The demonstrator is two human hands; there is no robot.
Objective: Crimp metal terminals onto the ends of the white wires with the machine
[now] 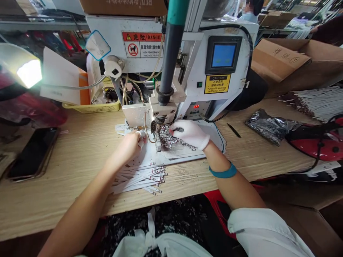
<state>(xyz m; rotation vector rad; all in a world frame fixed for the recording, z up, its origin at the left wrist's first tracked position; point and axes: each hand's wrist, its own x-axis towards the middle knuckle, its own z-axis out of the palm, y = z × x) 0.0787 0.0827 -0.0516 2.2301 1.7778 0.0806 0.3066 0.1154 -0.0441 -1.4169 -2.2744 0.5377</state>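
Across the wooden workbench [80,150], small speckled pieces [166,138] lie heaped beside the press head [160,120]; they look light and stiff, best pinched by their edges. The gloved right hand [190,134] touches them, fingers bent; the left hand [130,144] curls opposite. Whether either grips anything, I cannot tell.

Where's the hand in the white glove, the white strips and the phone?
Gloved right hand [192,134]: head view, back of the hand.
White strips [137,180]: head view, middle of the pile.
Smartphone [32,151]: head view, dark screen.
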